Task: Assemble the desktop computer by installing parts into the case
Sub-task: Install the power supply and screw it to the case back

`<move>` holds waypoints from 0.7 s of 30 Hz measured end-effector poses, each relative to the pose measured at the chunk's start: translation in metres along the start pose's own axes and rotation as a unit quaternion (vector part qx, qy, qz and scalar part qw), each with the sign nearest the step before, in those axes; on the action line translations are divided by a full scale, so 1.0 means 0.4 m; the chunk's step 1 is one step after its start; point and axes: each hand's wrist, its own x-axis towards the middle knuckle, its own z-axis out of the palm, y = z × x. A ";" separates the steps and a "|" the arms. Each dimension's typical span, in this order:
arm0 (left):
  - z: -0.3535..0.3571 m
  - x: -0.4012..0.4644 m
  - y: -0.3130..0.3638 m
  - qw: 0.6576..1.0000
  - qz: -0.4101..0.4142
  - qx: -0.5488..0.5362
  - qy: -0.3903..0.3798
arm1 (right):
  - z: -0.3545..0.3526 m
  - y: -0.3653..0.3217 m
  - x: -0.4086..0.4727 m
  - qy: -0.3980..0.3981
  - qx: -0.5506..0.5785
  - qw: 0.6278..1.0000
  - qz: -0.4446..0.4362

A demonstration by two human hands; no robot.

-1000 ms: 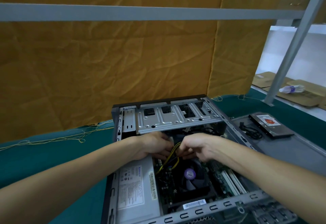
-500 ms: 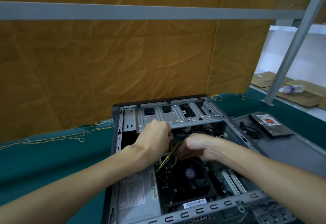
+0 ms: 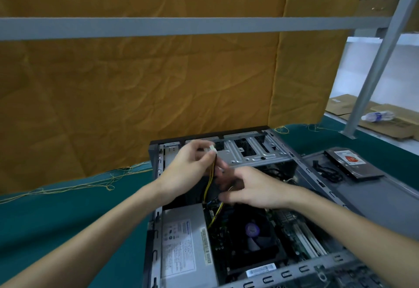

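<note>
Open computer case (image 3: 156, 163) lay on green table (image 3: 56, 219) by its back edge — power supply (image 3: 181, 242) and CPU fan (image 3: 251, 231) inside. Left hand (image 3: 186, 170) pinched white connector (image 3: 210, 148) of yellow-black cable (image 3: 209, 181) above drive cage (image 3: 254, 151); right hand (image 3: 256, 188) hovered, fingers loosely spread — hard drive (image 3: 351, 165) on side panel (image 3: 385, 199) at right.

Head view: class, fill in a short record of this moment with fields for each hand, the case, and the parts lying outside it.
left hand: pinches white connector of yellow-black cable, raised above case
right hand: fingers loosely spread over cables, grip unclear
case: open, on its side on green cloth
power supply: inside case, left
fan: inside, centre
hard drive: outside, on grey panel
</note>
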 end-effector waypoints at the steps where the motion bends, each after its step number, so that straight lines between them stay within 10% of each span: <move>1: 0.009 0.002 0.000 0.999 -0.027 -0.027 -0.008 | -0.001 -0.007 -0.004 0.025 0.052 0.998 -0.017; 9: 0.035 0.024 -0.033 0.996 -0.034 -0.051 -0.066 | -0.078 -0.002 -0.042 0.082 0.248 0.965 -0.010; 21: 0.031 0.018 -0.082 0.995 -0.016 -0.031 -0.098 | -0.078 0.019 -0.044 0.169 0.198 0.961 -0.092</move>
